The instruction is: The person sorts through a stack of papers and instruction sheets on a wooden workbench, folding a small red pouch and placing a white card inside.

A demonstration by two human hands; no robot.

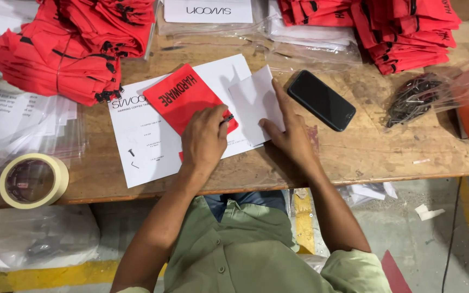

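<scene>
Both forearms reach forward from the bottom of the view over the wooden desk point(386, 157). The left hand point(204, 142) lies palm down, knuckles up, its grip curled closed on the lower corner of a flat red pouch point(183, 96), pinning it to the white printed sheet point(137, 146) beneath. The right hand point(291, 133) lies flatter, fingers spread and stretched, its grip open and pressing on a small white folded paper point(253, 103) just right of the pouch. The left fingertips are hidden under the hand, so what the small dark piece at the pouch's edge is cannot be made out; the pouch's lower corner is covered too. The pouch is bright red with black lettering, lying tilted. Beyond the right grip lies a black phone point(321, 100); further right, a clear bag of dark screws point(411, 97). Stacks of red pouches point(66, 54) sit beyond the left grip, a tape roll point(33, 180) to its left.
</scene>
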